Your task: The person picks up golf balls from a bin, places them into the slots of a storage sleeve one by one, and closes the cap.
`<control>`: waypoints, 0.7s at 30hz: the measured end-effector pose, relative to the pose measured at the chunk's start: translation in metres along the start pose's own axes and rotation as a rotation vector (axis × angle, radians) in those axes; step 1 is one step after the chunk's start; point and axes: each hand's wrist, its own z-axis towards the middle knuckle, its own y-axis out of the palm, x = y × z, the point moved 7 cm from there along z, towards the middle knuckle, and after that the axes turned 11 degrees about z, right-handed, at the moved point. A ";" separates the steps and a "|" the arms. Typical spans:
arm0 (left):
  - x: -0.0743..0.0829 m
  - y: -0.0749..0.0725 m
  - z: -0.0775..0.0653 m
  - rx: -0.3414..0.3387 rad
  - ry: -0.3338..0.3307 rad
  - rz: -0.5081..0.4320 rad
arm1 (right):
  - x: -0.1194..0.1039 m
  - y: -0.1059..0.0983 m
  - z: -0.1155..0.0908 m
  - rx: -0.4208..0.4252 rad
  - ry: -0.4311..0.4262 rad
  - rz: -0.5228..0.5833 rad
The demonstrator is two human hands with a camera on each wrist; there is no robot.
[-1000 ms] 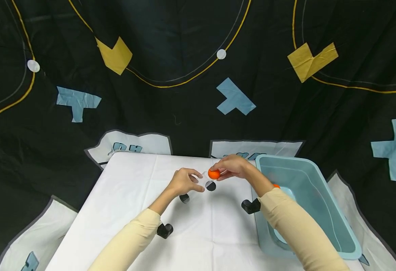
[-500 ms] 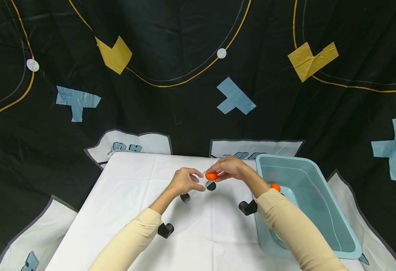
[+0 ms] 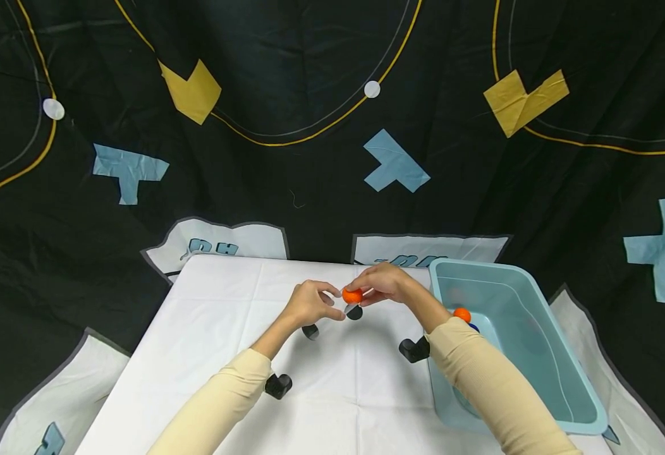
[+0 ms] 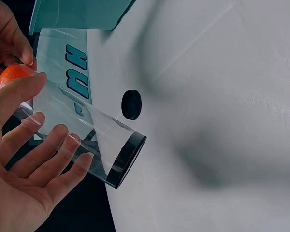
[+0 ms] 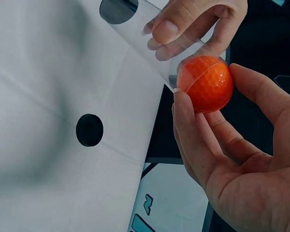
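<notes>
My left hand point(image 3: 310, 303) grips a clear plastic tube point(image 4: 99, 123), thumb on one side and fingers along the other. A black cap point(image 4: 126, 159) closes the tube's far end. Opposite it, my right hand point(image 3: 386, 281) pinches an orange golf ball point(image 5: 205, 84) between thumb and fingers at the tube's open end. The tube's rim crosses the dimpled ball in the right wrist view, so part of the ball sits within the mouth. Below both hands, a loose black round cap point(image 5: 89, 130) lies on the white-covered table point(image 3: 219, 328).
A light blue bin point(image 3: 566, 354) stands at the table's right side, under the right forearm. Inside it are another orange ball point(image 3: 462, 315) and a dark blue thing point(image 3: 473, 327), partly hidden by the sleeve. A black curtain point(image 3: 287, 183) hangs behind the table.
My right hand has shifted slightly left and down, bringing the orange golf ball to the tube's mouth. My left hand has stayed almost still. More of the bin's contents shows beside the sleeve.
</notes>
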 end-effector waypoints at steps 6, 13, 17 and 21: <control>0.000 0.001 0.000 0.003 0.007 0.017 | 0.003 0.002 0.003 -0.025 0.001 0.003; -0.001 0.001 0.001 0.009 -0.013 0.031 | 0.005 0.002 0.004 -0.016 0.013 0.003; 0.000 0.000 0.000 0.012 -0.007 0.030 | 0.006 0.003 0.003 -0.019 0.015 0.012; 0.001 0.000 -0.001 0.016 0.000 0.034 | 0.006 0.003 0.002 -0.025 0.007 0.025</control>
